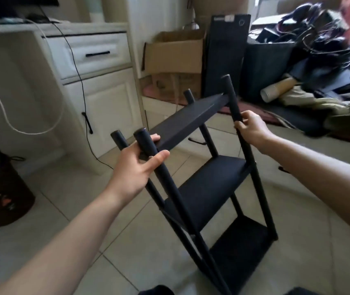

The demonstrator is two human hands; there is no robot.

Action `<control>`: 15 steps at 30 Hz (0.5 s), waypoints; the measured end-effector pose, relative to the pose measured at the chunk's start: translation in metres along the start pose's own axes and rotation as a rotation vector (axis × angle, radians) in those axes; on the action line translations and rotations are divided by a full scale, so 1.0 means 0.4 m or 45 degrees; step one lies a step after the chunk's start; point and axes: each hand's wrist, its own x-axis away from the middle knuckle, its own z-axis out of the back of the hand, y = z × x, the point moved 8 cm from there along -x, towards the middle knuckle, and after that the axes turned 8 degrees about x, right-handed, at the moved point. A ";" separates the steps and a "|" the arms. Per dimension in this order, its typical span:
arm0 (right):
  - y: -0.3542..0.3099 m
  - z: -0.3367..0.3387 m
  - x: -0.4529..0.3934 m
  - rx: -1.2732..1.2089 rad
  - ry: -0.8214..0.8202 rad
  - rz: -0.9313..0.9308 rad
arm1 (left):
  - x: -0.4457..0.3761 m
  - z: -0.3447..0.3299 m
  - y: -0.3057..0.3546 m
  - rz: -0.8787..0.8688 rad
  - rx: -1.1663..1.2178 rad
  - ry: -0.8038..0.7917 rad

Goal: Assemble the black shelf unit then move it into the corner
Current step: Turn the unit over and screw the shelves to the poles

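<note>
Head view, both hands, left [136, 167], right [251, 127], gripping shelf unit [208, 188] posts

Black shelf unit [210, 188] w/ three tiers stands tilted on the tiled floor [67, 201], top leaning away from the person. Left hand [136, 167] grips the near-left post [148, 145] just below its cap, thumb across the front, fingers round the back touching the top shelf [189, 122] edge. Right hand [251, 127] holds the right post [233, 99] under the top shelf, fingers curled round it. Both forearms bare.

Bkgd: cream cabinet [97, 81] w/ drawer and door, black cable [78, 77] and white cable [3, 111] hanging down it. Cardboard boxes [176, 60] and a black PC tower [225, 56] behind. Clothes/bags heap [318, 50] at right, blurred. Dark brown bin [1, 188] at left.
</note>
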 end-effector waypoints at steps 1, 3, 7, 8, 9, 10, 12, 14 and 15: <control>0.015 0.020 0.019 -0.028 0.008 -0.021 | -0.003 -0.003 0.017 -0.027 -0.038 0.004; 0.049 0.053 0.061 -0.078 0.022 -0.068 | -0.004 -0.010 0.039 -0.077 -0.126 0.010; 0.118 0.107 0.150 -0.207 0.079 -0.132 | 0.007 -0.041 0.064 -0.104 -0.155 -0.032; 0.132 0.121 0.172 -0.232 0.099 -0.142 | 0.012 -0.049 0.068 -0.105 -0.142 -0.045; 0.145 0.133 0.193 -0.252 0.119 -0.149 | 0.017 -0.057 0.073 -0.105 -0.127 -0.051; 0.157 0.145 0.213 -0.268 0.136 -0.155 | 0.022 -0.063 0.079 -0.108 -0.110 -0.051; 0.182 0.164 0.250 -0.306 0.163 -0.176 | 0.030 -0.075 0.090 -0.131 -0.083 -0.054; 0.210 0.182 0.286 -0.346 0.188 -0.208 | 0.033 -0.092 0.101 -0.165 -0.086 -0.096; 0.226 0.191 0.304 -0.357 0.200 -0.224 | 0.032 -0.103 0.105 -0.183 -0.096 -0.132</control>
